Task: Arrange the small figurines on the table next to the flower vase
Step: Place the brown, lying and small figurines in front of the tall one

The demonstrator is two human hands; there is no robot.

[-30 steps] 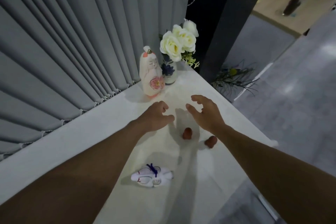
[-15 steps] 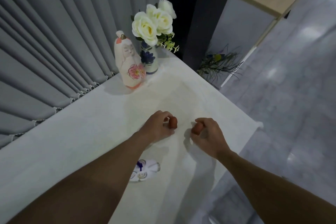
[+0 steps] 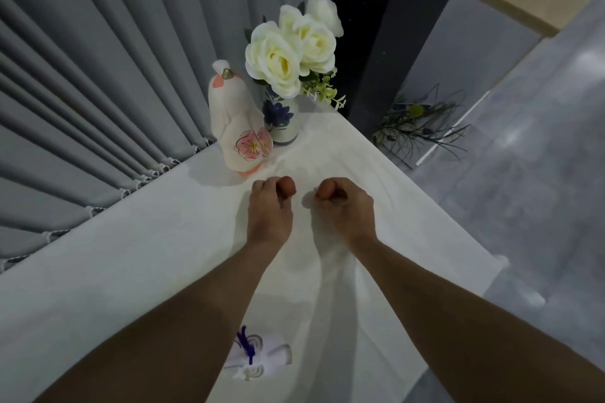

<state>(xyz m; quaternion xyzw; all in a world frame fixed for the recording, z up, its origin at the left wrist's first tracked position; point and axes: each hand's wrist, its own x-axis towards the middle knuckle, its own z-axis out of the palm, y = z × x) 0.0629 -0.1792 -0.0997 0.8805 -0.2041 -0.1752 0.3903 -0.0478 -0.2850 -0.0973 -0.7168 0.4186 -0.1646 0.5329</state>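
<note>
our left fingers (image 3: 273, 185) are pinched around 1 small brown figurine (image 3: 288, 186), and our right fingers (image 3: 337, 195) are pinched around a 2nd brown figurine (image 3: 325, 190). the left hand (image 3: 268, 209) and right hand (image 3: 348, 211) sit side by side, low over the table (image 3: 163, 255), with the 2 figurines near each other but apart. whether either one already touches the cloth we cannot tell.

we judge this to be the carry-and-place step: both pieces are in hand and close to the vase (image 3: 280, 123), just in front of the tall doll (image 3: 237, 127) that stands touching or nearly touching it. the next move calls for lowering each figurine upright onto the cloth and then opening the fingers without tipping them, as they look small and rounded.

there is bare cloth between our hands and the vase, so room ahead is fair. the roses (image 3: 291, 49) overhang the vase. the table edge (image 3: 425, 199) runs close on the right, with floor beyond, so the right piece should go inward. a white charm (image 3: 258, 358) with a purple cord lies near us between the forearms, not yet moved.
</note>
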